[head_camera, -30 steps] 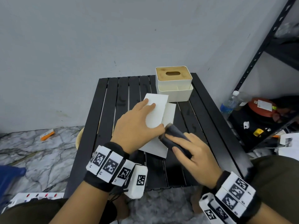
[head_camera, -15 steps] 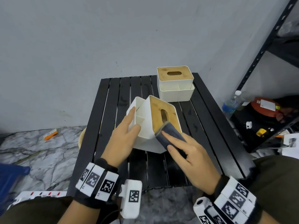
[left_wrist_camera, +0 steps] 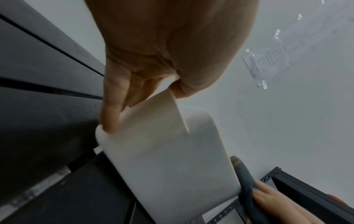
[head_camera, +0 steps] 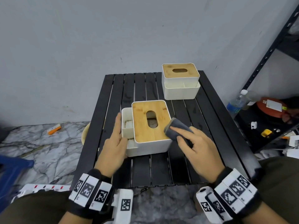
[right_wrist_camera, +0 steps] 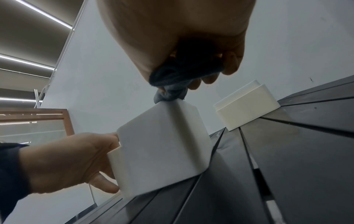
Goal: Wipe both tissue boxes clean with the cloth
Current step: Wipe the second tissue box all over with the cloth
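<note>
The near tissue box [head_camera: 150, 126] sits mid-table [head_camera: 210, 126], the second tissue box [head_camera: 181, 81] at the far right corner. The left hand [head_camera: 113, 147] braces its side, grip flat; the right hand [head_camera: 197, 146] clutches the cloth [head_camera: 176, 128]. Best to press evenly across the lid, bracing firmly.

The left hand [head_camera: 113, 146] covers the lower left corner of the near tissue box [head_camera: 150, 139] in the head view, and its fingertips there are smeared by motion. The cloth [head_camera: 178, 130] is partly buried under the right hand [head_camera: 197, 147]. Small items low on the shelf [head_camera: 265, 120] at right are too small to name. Both wrist views crop the hands at the top edge.
</note>
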